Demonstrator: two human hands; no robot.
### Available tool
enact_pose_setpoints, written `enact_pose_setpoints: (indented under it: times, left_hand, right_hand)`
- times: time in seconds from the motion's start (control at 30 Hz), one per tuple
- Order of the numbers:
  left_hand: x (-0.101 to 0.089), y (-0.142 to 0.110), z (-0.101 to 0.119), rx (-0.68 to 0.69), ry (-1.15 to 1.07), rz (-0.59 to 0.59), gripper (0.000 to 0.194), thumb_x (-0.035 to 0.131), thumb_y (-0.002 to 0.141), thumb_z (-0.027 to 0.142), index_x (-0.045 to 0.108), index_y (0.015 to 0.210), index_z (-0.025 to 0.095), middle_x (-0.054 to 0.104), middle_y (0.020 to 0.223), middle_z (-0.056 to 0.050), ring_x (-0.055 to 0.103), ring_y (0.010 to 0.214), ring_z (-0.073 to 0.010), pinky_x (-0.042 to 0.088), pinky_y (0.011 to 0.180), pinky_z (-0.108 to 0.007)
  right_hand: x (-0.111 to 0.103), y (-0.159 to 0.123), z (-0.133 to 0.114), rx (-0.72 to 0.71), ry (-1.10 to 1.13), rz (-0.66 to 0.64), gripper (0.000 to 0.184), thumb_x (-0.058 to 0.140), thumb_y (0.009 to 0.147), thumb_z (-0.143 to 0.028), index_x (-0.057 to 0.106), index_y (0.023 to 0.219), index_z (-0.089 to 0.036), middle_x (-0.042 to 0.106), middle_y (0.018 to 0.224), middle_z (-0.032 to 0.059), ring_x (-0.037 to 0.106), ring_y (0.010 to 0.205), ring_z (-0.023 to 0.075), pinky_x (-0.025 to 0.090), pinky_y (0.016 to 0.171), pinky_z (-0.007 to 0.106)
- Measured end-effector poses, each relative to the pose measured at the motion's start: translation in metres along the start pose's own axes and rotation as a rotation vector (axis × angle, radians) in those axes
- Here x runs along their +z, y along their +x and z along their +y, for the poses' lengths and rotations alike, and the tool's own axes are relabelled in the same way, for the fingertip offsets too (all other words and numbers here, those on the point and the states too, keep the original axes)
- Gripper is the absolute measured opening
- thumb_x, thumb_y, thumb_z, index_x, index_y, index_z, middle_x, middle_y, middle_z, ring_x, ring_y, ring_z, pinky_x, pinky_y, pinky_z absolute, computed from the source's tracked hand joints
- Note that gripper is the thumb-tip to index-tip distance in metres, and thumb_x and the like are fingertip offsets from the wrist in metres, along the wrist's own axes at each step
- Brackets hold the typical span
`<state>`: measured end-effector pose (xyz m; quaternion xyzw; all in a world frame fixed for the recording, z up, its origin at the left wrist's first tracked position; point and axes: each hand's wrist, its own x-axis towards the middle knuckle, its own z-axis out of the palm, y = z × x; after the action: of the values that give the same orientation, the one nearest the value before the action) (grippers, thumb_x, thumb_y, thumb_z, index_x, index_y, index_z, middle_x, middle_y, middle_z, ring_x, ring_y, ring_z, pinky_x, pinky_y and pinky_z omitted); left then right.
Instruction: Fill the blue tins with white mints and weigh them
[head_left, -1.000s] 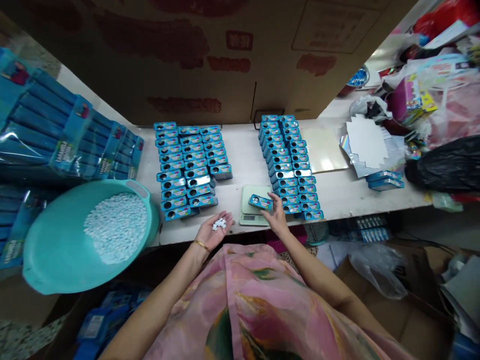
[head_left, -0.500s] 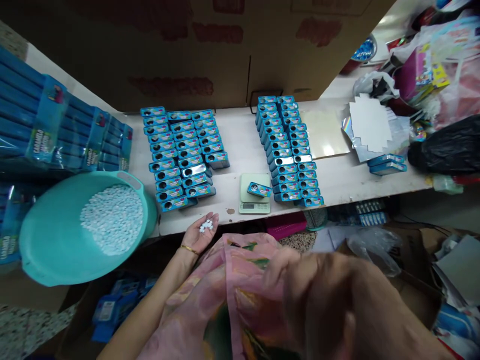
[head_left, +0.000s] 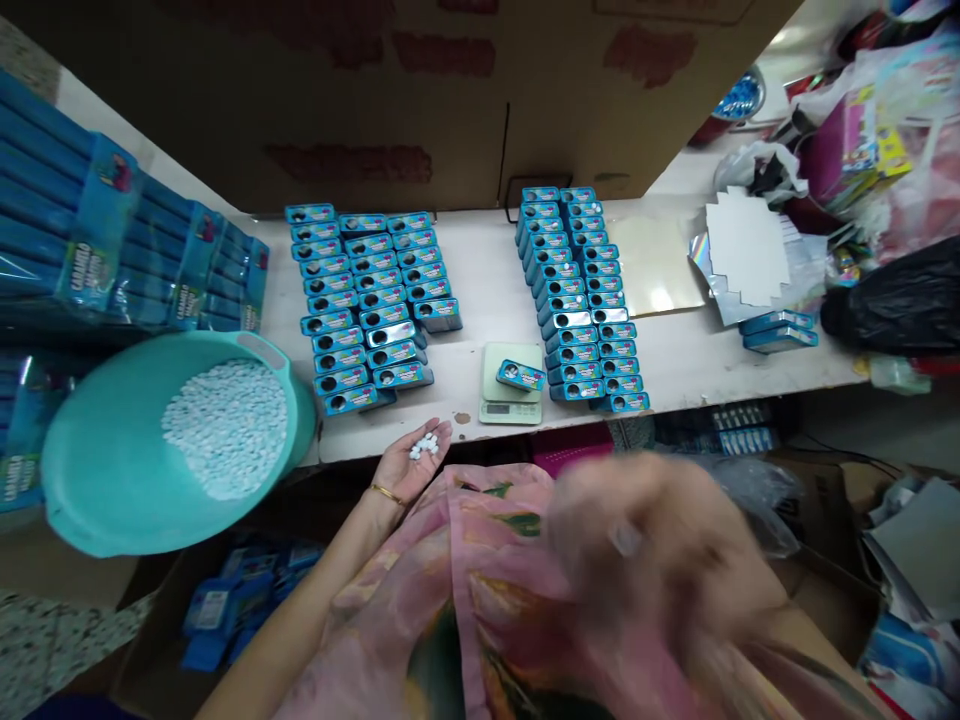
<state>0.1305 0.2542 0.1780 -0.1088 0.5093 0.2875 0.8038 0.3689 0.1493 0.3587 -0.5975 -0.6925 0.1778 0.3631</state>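
My left hand (head_left: 409, 462) rests palm up at the table's front edge, fingers spread, with a few small white tablets (head_left: 424, 446) lying in the palm. My right hand (head_left: 645, 550) is raised close to the camera and smeared by motion, so its fingers cannot be read. A small blue tin (head_left: 520, 375) sits on a pale green scale (head_left: 510, 397) near the front edge. Rows of blue tins (head_left: 367, 305) lie left of the scale, and two more rows of blue tins (head_left: 577, 290) lie right of it.
A teal basin (head_left: 112, 480) holding a heap of white tablets (head_left: 225, 425) stands at the left. Stacked blue packs (head_left: 112, 260) lie behind it. A cardboard wall (head_left: 465, 100) backs the table. Card sheets (head_left: 742, 250), bags and clutter fill the right side.
My right hand left the tin on the scale and rose toward the camera, now blurred. The left hand stayed palm up with the tablets. The view shifted slightly.
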Motion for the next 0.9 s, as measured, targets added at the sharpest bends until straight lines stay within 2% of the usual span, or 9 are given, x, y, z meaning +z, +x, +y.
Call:
enact_pose_setpoints:
  times: [0.03,0.1,0.17,0.3,0.4,0.5,0.67,0.9]
  left_hand:
    - [0.000,-0.001,0.000,-0.002,0.004,-0.012,0.021,0.040,0.077,0.004,0.058,0.087,0.007,0.065,0.081,-0.014,0.062,0.083,-0.0196,0.053,0.070,-0.029]
    - [0.003,-0.004,-0.001,-0.019,0.018,-0.065,0.024,0.039,0.077,0.004,0.058,0.091,0.007,0.064,0.088,-0.015,0.060,0.090,-0.0211,0.052,0.074,-0.031]
    - [0.009,-0.006,-0.004,-0.049,0.045,-0.145,0.026,0.038,0.077,0.004,0.057,0.095,0.008,0.063,0.095,-0.016,0.057,0.096,-0.0225,0.050,0.077,-0.033]
    - [0.025,-0.007,-0.011,-0.095,0.079,-0.252,0.024,0.038,0.079,0.007,0.058,0.092,0.007,0.064,0.088,-0.013,0.060,0.089,-0.0198,0.049,0.078,-0.032]
    - [0.033,-0.005,-0.016,-0.136,0.087,-0.256,0.023,0.037,0.080,0.010,0.058,0.087,0.008,0.065,0.079,-0.010,0.062,0.079,-0.0165,0.049,0.077,-0.032]
    - [0.035,-0.005,-0.021,-0.153,0.114,-0.240,0.022,0.037,0.081,0.013,0.058,0.085,0.009,0.065,0.078,-0.010,0.061,0.079,-0.0175,0.049,0.077,-0.034]
    - [0.032,-0.004,-0.024,-0.184,0.136,-0.221,0.021,0.038,0.080,0.012,0.058,0.082,0.009,0.064,0.074,-0.009,0.061,0.076,-0.0169,0.049,0.075,-0.033]
    - [0.051,0.004,-0.023,-0.144,0.098,-0.259,0.022,0.038,0.079,0.009,0.059,0.080,0.007,0.063,0.069,-0.008,0.060,0.065,-0.0136,0.050,0.066,-0.026]
  right_hand:
    - [0.005,0.016,0.015,-0.001,0.018,-0.114,0.037,0.040,0.077,-0.056,0.064,0.087,-0.030,0.061,0.079,0.0019,0.056,0.074,0.0141,0.045,0.066,0.031]
    - [0.027,0.039,0.041,0.059,0.014,-0.149,0.029,0.043,0.082,-0.042,0.061,0.096,-0.025,0.060,0.087,0.0034,0.056,0.081,0.0152,0.045,0.072,0.032]
    - [0.060,0.046,0.058,0.071,0.052,-0.195,0.022,0.045,0.083,-0.031,0.059,0.096,-0.021,0.059,0.086,0.0038,0.055,0.082,0.0144,0.044,0.073,0.030]
    - [0.126,0.030,0.063,0.016,0.013,-0.338,0.021,0.046,0.081,-0.020,0.055,0.100,-0.019,0.057,0.090,0.0043,0.051,0.086,0.0139,0.043,0.076,0.026]
    - [0.155,0.020,0.060,0.015,-0.162,-0.417,0.024,0.045,0.081,-0.015,0.053,0.103,-0.017,0.055,0.095,0.0067,0.049,0.089,0.0159,0.042,0.076,0.027]
    - [0.165,0.018,0.064,-0.018,-0.224,-0.485,0.024,0.046,0.080,-0.014,0.052,0.103,-0.016,0.054,0.097,0.0072,0.049,0.088,0.0162,0.041,0.074,0.026]
    - [0.163,0.016,0.073,-0.025,-0.203,-0.555,0.022,0.045,0.081,-0.013,0.051,0.102,-0.018,0.054,0.089,0.0049,0.051,0.082,0.0138,0.041,0.070,0.024]
    - [0.157,0.022,0.084,0.081,-0.134,-0.431,0.017,0.047,0.078,-0.012,0.057,0.090,-0.018,0.056,0.086,0.0037,0.052,0.081,0.0131,0.041,0.071,0.023]
